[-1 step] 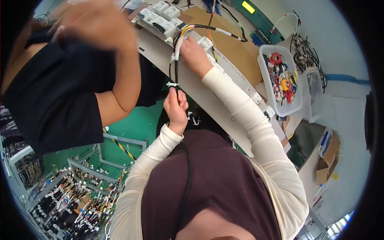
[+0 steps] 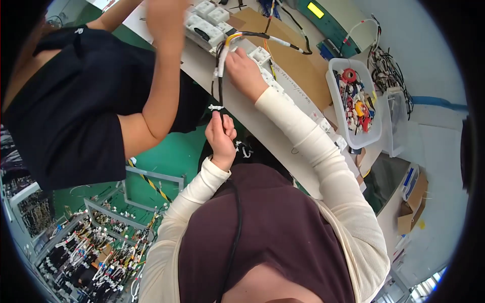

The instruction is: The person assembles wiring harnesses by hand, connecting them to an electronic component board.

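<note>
A wire harness (image 2: pixel 221 64) with black, yellow and white-wrapped branches runs over the near edge of the bench. My left hand (image 2: pixel 221 135) is closed round its black cables, just below a small white connector (image 2: pixel 215 107). Higher up, my right hand (image 2: pixel 246 73) has its fingers curled against the harness where the white wrap meets the coloured wires. Those fingertips are partly hidden beside the row of white fixture blocks (image 2: pixel 260 55). A black-and-white branch (image 2: pixel 273 38) arches away to the right.
On the left a co-worker in dark clothing (image 2: pixel 86 101) reaches a blurred arm across the bench (image 2: pixel 194 65). A clear bin (image 2: pixel 371 139) of small coloured parts stands at right, near brown cardboard (image 2: pixel 298 70). Racks (image 2: pixel 108 217) of connectors stand at lower left.
The co-worker's blurred forearm and hand have moved right and up, toward the white fixture blocks. My hands keep their hold, the left shifted very slightly.
</note>
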A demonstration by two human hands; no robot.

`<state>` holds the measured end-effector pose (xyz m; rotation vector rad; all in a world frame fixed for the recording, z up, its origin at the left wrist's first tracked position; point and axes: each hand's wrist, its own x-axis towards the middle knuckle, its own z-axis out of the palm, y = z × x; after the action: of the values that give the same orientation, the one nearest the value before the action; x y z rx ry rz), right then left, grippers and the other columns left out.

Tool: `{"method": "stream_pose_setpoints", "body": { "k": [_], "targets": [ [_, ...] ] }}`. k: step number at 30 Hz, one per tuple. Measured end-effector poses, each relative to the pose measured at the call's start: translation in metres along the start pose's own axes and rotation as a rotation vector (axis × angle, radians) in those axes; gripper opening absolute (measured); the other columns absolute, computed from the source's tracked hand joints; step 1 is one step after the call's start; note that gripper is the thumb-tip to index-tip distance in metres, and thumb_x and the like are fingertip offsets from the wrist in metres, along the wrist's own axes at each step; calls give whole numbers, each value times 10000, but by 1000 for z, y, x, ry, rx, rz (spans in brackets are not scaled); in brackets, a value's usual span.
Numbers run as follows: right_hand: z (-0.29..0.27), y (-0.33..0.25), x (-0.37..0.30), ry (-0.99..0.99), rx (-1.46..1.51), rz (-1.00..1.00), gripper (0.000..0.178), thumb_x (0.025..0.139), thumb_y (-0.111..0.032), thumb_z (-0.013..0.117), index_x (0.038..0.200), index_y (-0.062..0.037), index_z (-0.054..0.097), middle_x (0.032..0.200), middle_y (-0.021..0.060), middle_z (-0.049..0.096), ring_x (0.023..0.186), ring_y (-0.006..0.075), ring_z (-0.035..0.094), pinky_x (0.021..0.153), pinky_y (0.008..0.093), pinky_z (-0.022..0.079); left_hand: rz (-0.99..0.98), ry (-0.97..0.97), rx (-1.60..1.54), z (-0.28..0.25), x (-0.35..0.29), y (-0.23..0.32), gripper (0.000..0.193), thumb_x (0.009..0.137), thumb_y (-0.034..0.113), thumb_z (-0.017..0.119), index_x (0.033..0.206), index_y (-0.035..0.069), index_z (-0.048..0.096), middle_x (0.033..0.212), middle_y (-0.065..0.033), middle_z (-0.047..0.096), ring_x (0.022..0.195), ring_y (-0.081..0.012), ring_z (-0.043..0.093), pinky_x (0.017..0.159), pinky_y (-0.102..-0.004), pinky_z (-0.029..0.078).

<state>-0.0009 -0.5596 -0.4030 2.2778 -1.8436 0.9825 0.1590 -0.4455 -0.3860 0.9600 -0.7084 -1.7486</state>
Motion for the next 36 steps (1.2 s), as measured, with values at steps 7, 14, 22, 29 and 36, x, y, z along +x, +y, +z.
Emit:
{"method": "stream_pose_setpoints", "body": {
  "k": [7, 14, 22, 29, 36],
  "targets": [
    [9, 11, -10, 29, 15, -33, 267, 714, -32, 666, 974, -74, 704, 1052, 57, 670, 961, 269, 607, 788, 383, 550, -18, 0, -49, 2, 0, 0, 491, 1079, 382, 365, 666, 116, 344, 606, 17, 350, 511, -66, 251, 449, -235, 201],
    [-10, 35, 14, -162, 143, 278, 222, 730, -172, 752, 950, -188, 772, 983, 90, 650, 1036, 303, 589, 848, 422, 521, -90, -176, -36, 13, 13, 20, 467, 1072, 409, 375, 701, 126, 366, 605, 28, 322, 536, -75, 261, 457, -239, 201],
    [-20, 32, 3, 39, 20, 269, 536, 699, -251, 836, 1140, -39, 617, 1154, 184, 607, 1141, 376, 534, 964, 428, 460, -257, -354, -53, 44, 40, 42, 447, 1083, 388, 373, 750, 95, 432, 637, 17, 389, 532, -66, 303, 480, -240, 260],
    [-113, -53, -131, -228, 1507, 897, 569, 1084, -441, 293, 1102, 11, 640, 935, 110, 710, 892, 179, 661, 840, 305, 523, -337, -872, 719, 78, 104, 82, 426, 1051, 338, 482, 985, -34, 677, 817, -58, 671, 647, -91, 577, 620, -254, 506],
    [-268, -3, -94, 260, 815, 1104, 403, 994, -374, 529, 762, -59, 629, 577, -63, 458, 508, 26, 368, 455, 206, 209, -214, -999, 635, 107, 89, 60, 402, 1045, 341, 493, 1026, -14, 680, 836, -28, 650, 692, -92, 594, 613, -238, 490]
  ]
}}
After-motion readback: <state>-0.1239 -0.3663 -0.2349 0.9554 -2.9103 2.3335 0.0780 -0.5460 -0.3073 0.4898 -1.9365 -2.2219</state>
